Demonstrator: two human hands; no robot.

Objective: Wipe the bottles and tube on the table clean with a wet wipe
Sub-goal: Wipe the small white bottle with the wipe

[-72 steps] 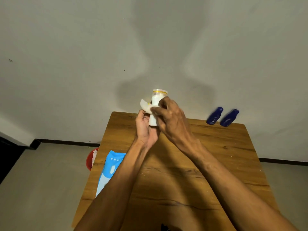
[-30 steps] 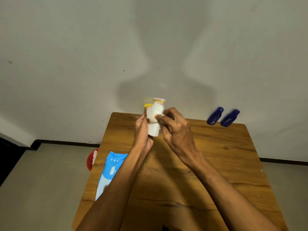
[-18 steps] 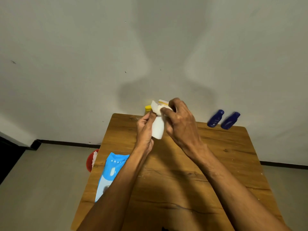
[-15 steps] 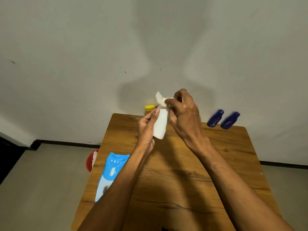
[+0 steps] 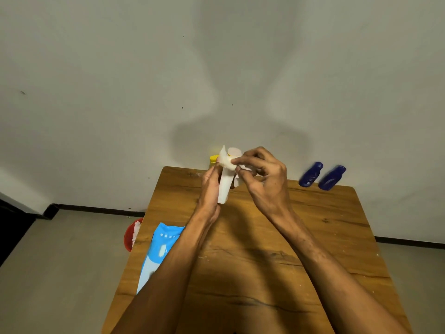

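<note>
We've got the white bottle clamped in our left hand, right hand pinching the wet wipe at its cap; risk — wet plastic slips, btl drops.

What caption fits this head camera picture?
Left hand holds a small white plastic bottle while right hand rubs its top with a white wet wipe.

Two dark blue bottles lie side by side at the far right corner of the one wooden bench, and one white bottle is held above it. There is one yellow cap behind the white bottle, one white wipe, one blue wipes pack and one red bin on the floor. Two hands show, the left hand and the right hand.
</note>
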